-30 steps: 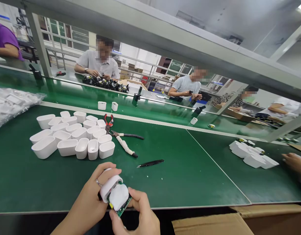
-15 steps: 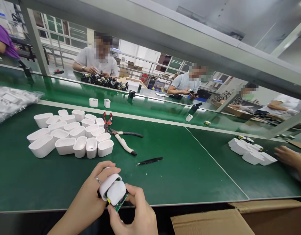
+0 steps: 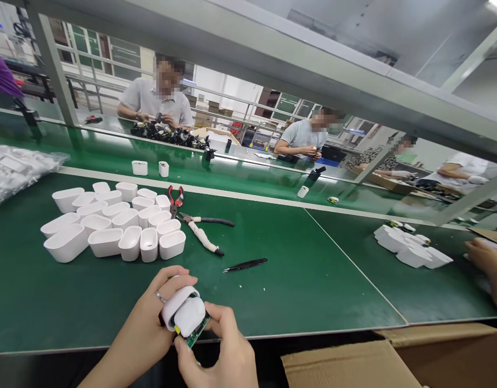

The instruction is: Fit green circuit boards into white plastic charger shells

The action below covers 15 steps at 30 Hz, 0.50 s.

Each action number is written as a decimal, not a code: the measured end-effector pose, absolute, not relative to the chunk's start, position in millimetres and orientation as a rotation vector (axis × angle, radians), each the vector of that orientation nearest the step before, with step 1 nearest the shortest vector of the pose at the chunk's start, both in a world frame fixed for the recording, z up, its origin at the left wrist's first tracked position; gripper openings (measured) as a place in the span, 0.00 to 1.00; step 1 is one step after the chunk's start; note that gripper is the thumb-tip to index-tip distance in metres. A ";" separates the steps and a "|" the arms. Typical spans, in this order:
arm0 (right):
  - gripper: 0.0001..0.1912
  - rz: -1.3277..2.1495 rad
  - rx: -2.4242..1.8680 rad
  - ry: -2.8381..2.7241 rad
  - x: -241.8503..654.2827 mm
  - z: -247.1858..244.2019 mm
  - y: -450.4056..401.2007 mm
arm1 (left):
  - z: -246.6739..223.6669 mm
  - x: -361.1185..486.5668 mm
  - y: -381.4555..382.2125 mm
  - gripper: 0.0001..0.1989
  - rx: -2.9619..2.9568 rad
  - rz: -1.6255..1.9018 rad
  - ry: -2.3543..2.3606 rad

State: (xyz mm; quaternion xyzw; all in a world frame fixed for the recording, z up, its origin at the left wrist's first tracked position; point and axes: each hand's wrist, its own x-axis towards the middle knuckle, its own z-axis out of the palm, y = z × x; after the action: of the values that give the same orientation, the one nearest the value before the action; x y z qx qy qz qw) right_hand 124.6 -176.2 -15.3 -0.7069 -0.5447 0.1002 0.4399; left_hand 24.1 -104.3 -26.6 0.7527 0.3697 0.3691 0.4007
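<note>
Left hand point(image 3: 151, 318) and right hand point(image 3: 222, 347), grips clenched on a white plastic case point(image 3: 186, 315). Green circuit board point(image 3: 195, 331) protruding at the case's lower edge

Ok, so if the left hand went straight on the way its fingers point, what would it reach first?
From the left hand, most likely the white-sleeved pliers handle lying on the green bench mat, though depth is hard to judge from this view.
</note>
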 end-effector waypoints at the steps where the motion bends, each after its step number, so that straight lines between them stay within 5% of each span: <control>1: 0.16 0.260 -1.758 -1.356 125.0 -15.7 -175.8 | -26.6 24.6 -104.2 0.21 1.901 0.934 0.932; 8: 0.14 0.221 -1.724 -1.406 122.6 -18.0 -170.4 | -23.4 23.6 -106.3 0.23 1.809 0.863 0.935; 15: 0.11 -0.215 -1.481 -1.500 121.3 -27.9 -170.0 | -15.5 21.8 -104.3 0.25 1.757 0.884 0.980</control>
State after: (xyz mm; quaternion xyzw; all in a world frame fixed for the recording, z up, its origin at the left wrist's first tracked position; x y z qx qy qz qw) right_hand 121.3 -170.0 -27.9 -0.6094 -0.6176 -0.0884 0.4893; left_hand 21.8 -104.3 -15.5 0.7121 0.3973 0.3583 0.4546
